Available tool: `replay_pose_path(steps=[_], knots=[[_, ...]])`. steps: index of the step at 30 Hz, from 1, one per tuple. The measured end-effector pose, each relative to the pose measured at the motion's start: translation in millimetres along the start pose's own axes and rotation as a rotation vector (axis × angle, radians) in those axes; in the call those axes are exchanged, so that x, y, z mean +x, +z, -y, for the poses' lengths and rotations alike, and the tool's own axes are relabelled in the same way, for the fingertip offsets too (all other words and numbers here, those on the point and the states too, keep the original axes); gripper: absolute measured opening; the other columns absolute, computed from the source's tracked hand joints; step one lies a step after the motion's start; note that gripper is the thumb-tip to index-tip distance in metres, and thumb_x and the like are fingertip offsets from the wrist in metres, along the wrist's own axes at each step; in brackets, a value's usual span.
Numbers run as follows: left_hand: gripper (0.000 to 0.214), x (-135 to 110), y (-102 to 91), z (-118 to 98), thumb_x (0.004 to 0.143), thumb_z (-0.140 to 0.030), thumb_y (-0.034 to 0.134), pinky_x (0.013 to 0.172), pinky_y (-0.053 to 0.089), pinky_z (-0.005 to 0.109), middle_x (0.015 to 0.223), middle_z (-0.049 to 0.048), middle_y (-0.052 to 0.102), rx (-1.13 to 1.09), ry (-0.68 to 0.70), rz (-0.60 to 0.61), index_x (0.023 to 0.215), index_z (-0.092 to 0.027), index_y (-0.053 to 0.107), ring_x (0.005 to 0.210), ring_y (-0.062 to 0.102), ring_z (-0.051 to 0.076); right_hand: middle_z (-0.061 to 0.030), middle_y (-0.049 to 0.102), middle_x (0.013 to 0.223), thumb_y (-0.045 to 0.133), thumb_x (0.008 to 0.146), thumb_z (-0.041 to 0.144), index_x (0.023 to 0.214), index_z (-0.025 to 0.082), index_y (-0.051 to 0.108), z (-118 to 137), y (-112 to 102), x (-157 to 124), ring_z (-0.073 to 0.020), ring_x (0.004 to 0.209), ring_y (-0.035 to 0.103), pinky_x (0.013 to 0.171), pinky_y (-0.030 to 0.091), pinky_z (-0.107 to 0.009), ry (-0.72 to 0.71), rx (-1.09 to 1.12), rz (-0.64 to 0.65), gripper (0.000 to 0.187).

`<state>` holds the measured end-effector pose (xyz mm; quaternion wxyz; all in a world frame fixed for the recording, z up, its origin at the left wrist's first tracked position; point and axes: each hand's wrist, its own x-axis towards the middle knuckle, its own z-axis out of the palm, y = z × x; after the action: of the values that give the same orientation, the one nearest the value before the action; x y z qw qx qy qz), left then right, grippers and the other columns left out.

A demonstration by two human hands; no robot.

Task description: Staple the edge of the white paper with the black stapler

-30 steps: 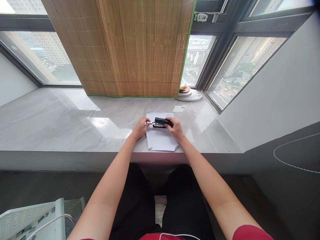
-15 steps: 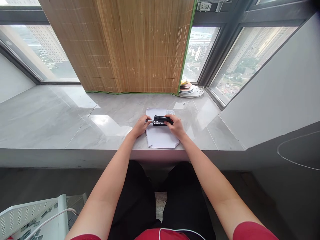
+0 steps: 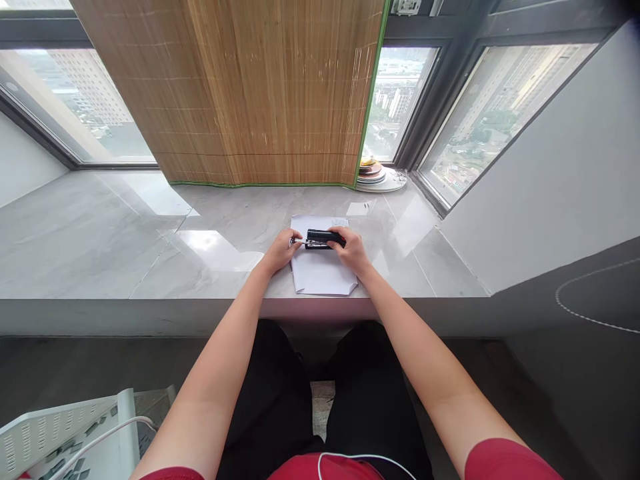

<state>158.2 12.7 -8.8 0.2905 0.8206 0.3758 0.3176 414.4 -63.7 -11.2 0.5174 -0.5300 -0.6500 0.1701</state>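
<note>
A black stapler (image 3: 317,240) lies sideways above white paper (image 3: 324,273), its top arm and base slightly parted with silvery metal between them. My right hand (image 3: 351,248) grips its right end, thumb below and fingers over the top. At its left end, my left hand (image 3: 283,251) is closed, pinching a thin silvery piece (image 3: 299,241) that points toward the stapler. Whether that piece is joined to the stapler is too small to tell. The paper rests on the grey marble-look sill, under both hands.
Stacked plates (image 3: 374,179) stand in the window corner behind the paper. A bamboo blind (image 3: 260,100) hangs down to the back of the sill (image 3: 100,253). On the floor at lower left is a white perforated rack (image 3: 65,427) with a cable. A wall (image 3: 545,173) bounds the right side.
The stapler's two halves look slightly closer together. Both hands keep nearly the same place and grip, and the view has shifted a little.
</note>
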Motion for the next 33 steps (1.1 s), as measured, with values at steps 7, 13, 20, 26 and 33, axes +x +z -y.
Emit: replay_pose_path(steps=[7, 13, 20, 26, 33], knots=[[0.020, 1, -3.5, -4, 0.099, -0.021, 0.061, 0.091, 0.057, 0.040, 0.122, 0.0103, 0.078, -0.010, 0.005, -0.064, 0.112, -0.022, 0.075, 0.116, 0.069, 0.027, -0.0090, 0.081, 0.114, 0.069, 0.086, 0.032, 0.113, 0.024, 0.079, 2, -4, 2, -0.0309, 0.108, 0.072, 0.099, 0.059, -0.047, 0.022, 0.016, -0.050, 0.030], [0.026, -4, -5.5, -7, 0.094, -0.020, 0.074, 0.105, 0.057, 0.046, 0.116, 0.0074, 0.085, -0.157, 0.017, -0.162, 0.119, -0.024, 0.080, 0.111, 0.077, 0.027, -0.0089, 0.080, 0.114, 0.069, 0.089, 0.032, 0.115, 0.023, 0.078, 6, -8, 2, -0.0301, 0.111, 0.070, 0.102, 0.058, -0.046, -0.018, 0.042, -0.049, 0.029], [0.074, -4, -10.2, -7, 0.076, -0.055, 0.099, 0.098, 0.058, 0.043, 0.138, 0.0124, 0.074, -0.145, 0.153, -0.162, 0.138, -0.027, 0.070, 0.118, 0.072, 0.029, -0.0066, 0.077, 0.106, 0.072, 0.093, 0.030, 0.111, 0.026, 0.077, 19, -9, -3, -0.0283, 0.103, 0.065, 0.099, 0.054, -0.047, -0.180, 0.129, 0.099, 0.019], [0.100, -3, -13.8, -1, 0.052, -0.064, 0.108, 0.089, 0.057, 0.039, 0.141, 0.0127, 0.061, -0.058, 0.277, -0.044, 0.137, -0.028, 0.069, 0.109, 0.069, 0.026, -0.0060, 0.078, 0.104, 0.075, 0.095, 0.032, 0.113, 0.027, 0.078, 21, -9, -6, -0.0275, 0.099, 0.063, 0.095, 0.053, -0.046, -0.247, 0.208, 0.282, 0.019], [0.069, 0, -8.3, -1, 0.080, -0.054, 0.097, 0.116, 0.051, 0.052, 0.146, 0.0143, 0.067, 0.090, 0.161, -0.055, 0.136, -0.026, 0.068, 0.136, 0.064, 0.035, -0.0075, 0.078, 0.110, 0.072, 0.094, 0.033, 0.116, 0.026, 0.077, 17, -6, -4, -0.0295, 0.107, 0.067, 0.100, 0.055, -0.047, -0.153, 0.128, 0.102, 0.024]])
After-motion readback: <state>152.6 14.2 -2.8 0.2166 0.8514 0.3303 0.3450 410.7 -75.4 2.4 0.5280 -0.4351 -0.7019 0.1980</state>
